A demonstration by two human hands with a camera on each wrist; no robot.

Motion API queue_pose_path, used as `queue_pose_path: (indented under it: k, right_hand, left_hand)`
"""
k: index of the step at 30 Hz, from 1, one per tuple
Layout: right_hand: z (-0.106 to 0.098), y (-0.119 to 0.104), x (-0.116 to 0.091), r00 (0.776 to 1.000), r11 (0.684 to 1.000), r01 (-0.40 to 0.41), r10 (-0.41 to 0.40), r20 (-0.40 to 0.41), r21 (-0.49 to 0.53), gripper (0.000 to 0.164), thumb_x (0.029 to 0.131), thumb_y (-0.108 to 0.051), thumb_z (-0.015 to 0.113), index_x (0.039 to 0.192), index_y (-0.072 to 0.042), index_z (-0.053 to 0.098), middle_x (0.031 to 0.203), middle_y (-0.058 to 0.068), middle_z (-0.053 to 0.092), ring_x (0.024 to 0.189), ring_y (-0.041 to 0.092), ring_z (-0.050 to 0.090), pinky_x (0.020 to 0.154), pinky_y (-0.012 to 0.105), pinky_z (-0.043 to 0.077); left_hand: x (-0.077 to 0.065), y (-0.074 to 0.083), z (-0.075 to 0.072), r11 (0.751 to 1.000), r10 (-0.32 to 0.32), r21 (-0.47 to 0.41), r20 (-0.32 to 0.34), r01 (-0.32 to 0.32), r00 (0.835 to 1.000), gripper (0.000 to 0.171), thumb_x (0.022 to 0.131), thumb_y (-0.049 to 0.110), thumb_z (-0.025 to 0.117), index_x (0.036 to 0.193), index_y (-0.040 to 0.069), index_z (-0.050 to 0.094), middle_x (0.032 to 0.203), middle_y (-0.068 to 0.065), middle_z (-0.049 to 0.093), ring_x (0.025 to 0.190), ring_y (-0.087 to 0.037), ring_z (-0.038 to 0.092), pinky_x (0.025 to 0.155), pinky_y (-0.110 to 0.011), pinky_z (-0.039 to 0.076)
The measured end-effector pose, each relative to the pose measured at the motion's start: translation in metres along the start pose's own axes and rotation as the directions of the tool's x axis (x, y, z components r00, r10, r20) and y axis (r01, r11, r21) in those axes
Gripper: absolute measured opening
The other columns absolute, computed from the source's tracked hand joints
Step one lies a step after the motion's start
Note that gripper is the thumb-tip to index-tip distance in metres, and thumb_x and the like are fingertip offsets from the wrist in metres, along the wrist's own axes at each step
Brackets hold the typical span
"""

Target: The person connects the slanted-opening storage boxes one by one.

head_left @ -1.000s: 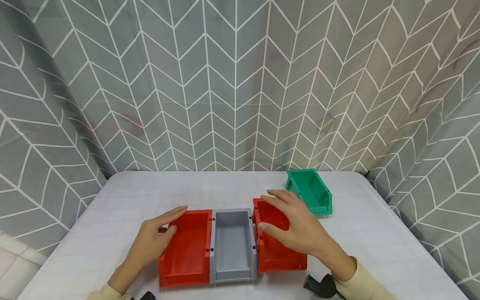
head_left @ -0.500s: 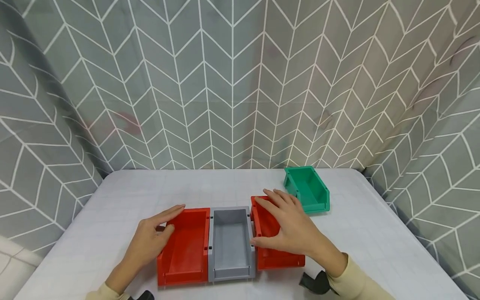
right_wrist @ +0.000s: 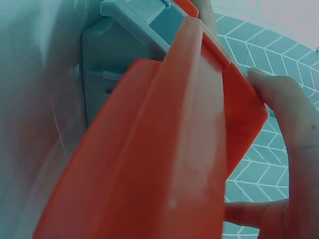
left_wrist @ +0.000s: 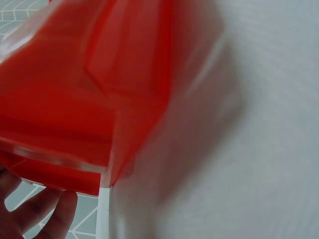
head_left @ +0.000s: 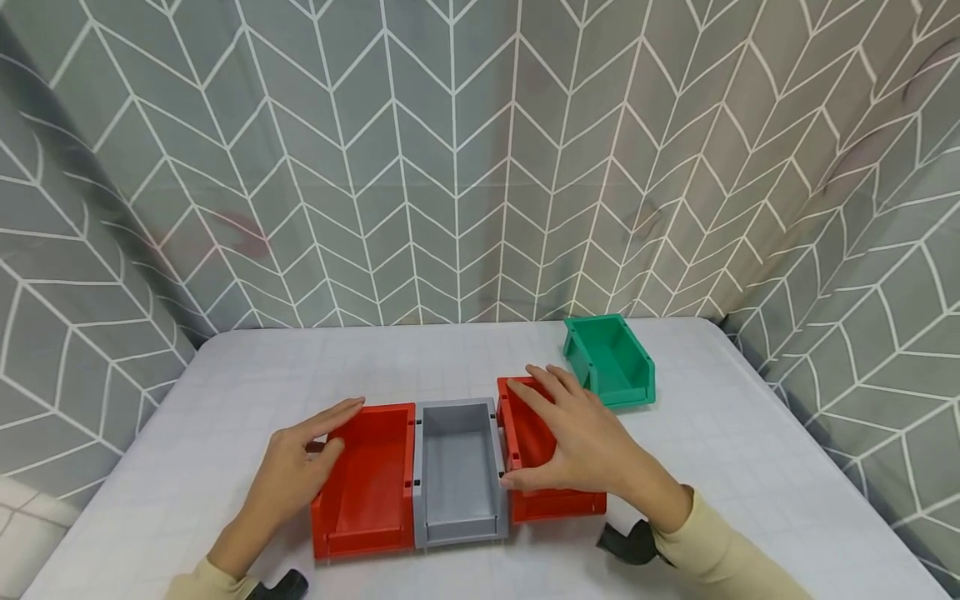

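Two red storage bins flank a grey storage bin (head_left: 460,467) on the white table. My left hand (head_left: 285,471) holds the left red bin (head_left: 375,479) by its outer wall, index finger reaching to the back corner and thumb at the side rim. My right hand (head_left: 585,442) grips the right red bin (head_left: 528,433), thumb on the rim beside the grey bin, fingers spread over the back and far side. That bin sits slightly askew against the grey one, its front edge set farther back. In the right wrist view its red wall (right_wrist: 164,149) hides much of the grey bin.
A green storage bin (head_left: 611,362) stands at the table's back right, behind the right hand. A patterned grey curtain (head_left: 450,167) encloses the back and sides of the white table (head_left: 247,367). Black wrist straps show at both sleeves.
My right thumb has moved left and down onto the right red bin's inner rim, by the grey bin. The left hand keeps its place on its bin. The head view has shifted slightly.
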State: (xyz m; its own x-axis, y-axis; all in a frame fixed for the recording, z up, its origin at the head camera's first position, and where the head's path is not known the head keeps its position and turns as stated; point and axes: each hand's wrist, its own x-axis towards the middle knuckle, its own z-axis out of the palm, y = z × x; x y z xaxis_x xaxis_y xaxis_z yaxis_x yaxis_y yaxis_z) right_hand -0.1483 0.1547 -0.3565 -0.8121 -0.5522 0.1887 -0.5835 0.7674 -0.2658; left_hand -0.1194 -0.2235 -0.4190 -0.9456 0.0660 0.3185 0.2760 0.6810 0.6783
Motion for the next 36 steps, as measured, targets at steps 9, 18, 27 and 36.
queue_pose_path:
  k: [9,18,27,36]
  right_hand:
    - [0.0037,0.0009,0.0006,0.999,1.0,0.029,-0.029,-0.027,0.004,0.106,0.073,-0.082,0.07,0.158,-0.024,0.047,0.153,0.01,0.044,0.136,0.032,0.039,0.095,0.061,0.052]
    - [0.0051,0.001,0.002,0.999,1.0,0.018,-0.017,-0.033,0.023,0.103,0.071,-0.076,0.077,0.158,-0.029,0.047,0.151,0.008,0.044,0.135,0.03,0.038,0.095,0.061,0.05]
    - [0.0057,-0.0007,0.0007,0.999,0.999,0.02,-0.018,-0.04,0.042,0.103,0.07,-0.074,0.079,0.157,-0.029,0.049,0.149,0.009,0.046,0.135,0.03,0.038,0.095,0.061,0.05]
    - [0.007,-0.0014,0.0015,0.999,0.999,0.018,-0.016,-0.036,0.046,0.102,0.07,-0.073,0.079,0.157,-0.028,0.05,0.15,0.009,0.045,0.137,0.032,0.036,0.097,0.063,0.049]
  left_hand:
    - [-0.0004,0.0002,-0.0008,1.0,-0.004,0.007,0.0,0.004,1.0,0.054,0.095,-0.005,0.063,0.145,0.016,0.065,0.143,-0.005,0.063,0.125,-0.035,0.062,0.08,-0.037,0.061]
    - [-0.0008,0.0025,-0.0014,1.0,0.001,0.003,-0.008,-0.001,1.0,0.052,0.095,-0.005,0.063,0.144,0.013,0.065,0.143,-0.006,0.063,0.126,-0.035,0.062,0.079,-0.028,0.058]
    - [-0.0013,-0.0001,0.0017,1.0,0.002,-0.01,-0.01,-0.002,1.0,0.052,0.094,-0.005,0.064,0.143,0.012,0.065,0.142,-0.007,0.063,0.124,-0.036,0.063,0.078,-0.035,0.061]
    - [-0.0012,-0.0017,0.0018,1.0,0.001,-0.008,-0.016,-0.001,1.0,0.053,0.095,-0.005,0.063,0.144,0.013,0.065,0.142,-0.006,0.063,0.124,-0.036,0.063,0.079,-0.041,0.062]
